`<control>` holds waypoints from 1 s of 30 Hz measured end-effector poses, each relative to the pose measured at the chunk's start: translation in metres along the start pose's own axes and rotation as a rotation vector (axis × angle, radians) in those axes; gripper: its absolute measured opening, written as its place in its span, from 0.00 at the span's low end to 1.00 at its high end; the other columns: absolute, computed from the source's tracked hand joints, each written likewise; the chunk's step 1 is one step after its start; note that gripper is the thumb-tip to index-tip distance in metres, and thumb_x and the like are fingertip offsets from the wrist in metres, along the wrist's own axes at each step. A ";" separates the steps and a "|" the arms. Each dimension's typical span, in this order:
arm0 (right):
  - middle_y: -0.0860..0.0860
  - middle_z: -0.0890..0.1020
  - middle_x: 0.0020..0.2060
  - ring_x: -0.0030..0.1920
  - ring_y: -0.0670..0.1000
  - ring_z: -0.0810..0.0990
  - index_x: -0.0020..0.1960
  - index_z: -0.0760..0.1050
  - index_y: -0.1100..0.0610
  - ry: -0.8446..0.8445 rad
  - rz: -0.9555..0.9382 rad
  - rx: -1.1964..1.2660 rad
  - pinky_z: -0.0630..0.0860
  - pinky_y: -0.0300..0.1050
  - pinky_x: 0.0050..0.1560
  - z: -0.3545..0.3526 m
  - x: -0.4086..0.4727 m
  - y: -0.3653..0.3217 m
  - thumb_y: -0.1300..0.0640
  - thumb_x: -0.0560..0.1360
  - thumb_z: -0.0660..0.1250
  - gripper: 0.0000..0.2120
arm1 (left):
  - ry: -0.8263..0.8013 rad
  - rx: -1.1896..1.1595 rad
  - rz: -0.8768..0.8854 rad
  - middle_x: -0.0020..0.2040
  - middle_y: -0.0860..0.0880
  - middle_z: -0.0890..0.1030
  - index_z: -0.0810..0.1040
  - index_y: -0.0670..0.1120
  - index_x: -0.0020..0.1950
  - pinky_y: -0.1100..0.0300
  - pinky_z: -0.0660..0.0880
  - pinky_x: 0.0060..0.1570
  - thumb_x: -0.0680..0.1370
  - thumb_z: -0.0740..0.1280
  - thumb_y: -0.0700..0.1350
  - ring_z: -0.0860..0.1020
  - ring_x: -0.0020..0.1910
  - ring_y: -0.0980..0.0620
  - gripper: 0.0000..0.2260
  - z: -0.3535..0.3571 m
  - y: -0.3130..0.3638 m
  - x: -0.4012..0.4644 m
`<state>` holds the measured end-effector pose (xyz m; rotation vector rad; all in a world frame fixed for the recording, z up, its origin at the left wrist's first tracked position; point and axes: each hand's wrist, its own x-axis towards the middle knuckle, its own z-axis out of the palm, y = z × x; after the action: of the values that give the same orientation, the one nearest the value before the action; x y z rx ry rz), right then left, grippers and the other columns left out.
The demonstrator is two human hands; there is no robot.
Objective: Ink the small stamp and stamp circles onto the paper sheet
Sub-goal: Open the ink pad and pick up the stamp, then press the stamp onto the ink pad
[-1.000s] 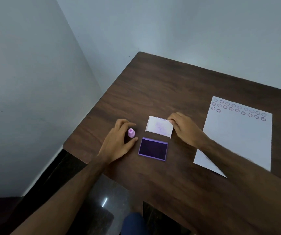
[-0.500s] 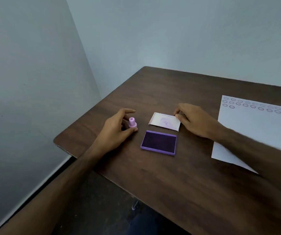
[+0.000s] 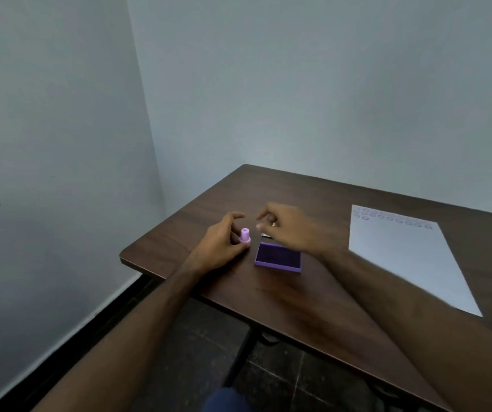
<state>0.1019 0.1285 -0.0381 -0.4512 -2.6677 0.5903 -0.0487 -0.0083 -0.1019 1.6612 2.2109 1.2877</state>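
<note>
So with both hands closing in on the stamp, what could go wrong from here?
1. The small pink stamp stands upright between the left hand and right hand; a clumsy handover could tip it.
2. The open purple ink pad lies under the right wrist; skin may pick up ink.
3. The right forearm crosses the white paper sheet and could shift it.

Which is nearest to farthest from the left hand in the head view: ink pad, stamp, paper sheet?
From the left hand:
1. Small stamp, upright at its fingertips.
2. Ink pad, open, just right of the stamp.
3. Paper sheet, far right on the table.
</note>
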 end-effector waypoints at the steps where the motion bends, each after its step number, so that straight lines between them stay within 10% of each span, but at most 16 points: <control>1: 0.50 0.82 0.45 0.44 0.49 0.78 0.56 0.78 0.54 -0.023 0.000 -0.035 0.71 0.43 0.43 0.004 -0.001 -0.007 0.46 0.76 0.67 0.14 | -0.006 -0.003 -0.003 0.46 0.54 0.81 0.68 0.47 0.73 0.74 0.74 0.44 0.79 0.70 0.51 0.80 0.45 0.64 0.25 -0.001 0.001 0.000; 8: 0.54 0.81 0.49 0.50 0.55 0.78 0.50 0.76 0.57 -0.072 0.073 -0.204 0.75 0.54 0.53 0.027 0.000 -0.025 0.44 0.78 0.62 0.16 | -0.015 -0.005 0.019 0.46 0.52 0.80 0.67 0.42 0.73 0.75 0.73 0.44 0.75 0.75 0.44 0.80 0.44 0.63 0.30 -0.003 0.005 -0.003; 19: 0.57 0.82 0.40 0.40 0.54 0.78 0.44 0.76 0.63 -0.059 0.095 -0.012 0.71 0.49 0.38 0.040 0.016 -0.015 0.56 0.73 0.70 0.10 | -0.035 0.023 0.014 0.46 0.51 0.81 0.62 0.42 0.77 0.69 0.76 0.46 0.73 0.74 0.41 0.80 0.41 0.59 0.36 -0.001 0.002 0.000; 24: 0.49 0.83 0.38 0.36 0.43 0.77 0.46 0.81 0.57 0.014 0.165 0.242 0.70 0.34 0.35 0.024 0.015 -0.009 0.51 0.72 0.73 0.09 | -0.014 0.028 0.013 0.46 0.48 0.83 0.63 0.42 0.77 0.58 0.77 0.52 0.74 0.73 0.43 0.81 0.44 0.54 0.34 0.002 -0.001 0.000; 30: 0.52 0.84 0.40 0.38 0.46 0.79 0.51 0.81 0.61 0.010 0.354 0.658 0.75 0.38 0.40 -0.014 -0.011 0.016 0.58 0.75 0.70 0.07 | -0.001 0.096 0.027 0.60 0.53 0.76 0.64 0.52 0.75 0.60 0.75 0.50 0.78 0.69 0.51 0.77 0.45 0.57 0.28 0.001 0.000 -0.002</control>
<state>0.1206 0.1425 -0.0369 -0.7143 -2.2051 1.4891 -0.0468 -0.0096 -0.1038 1.7290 2.2913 1.2044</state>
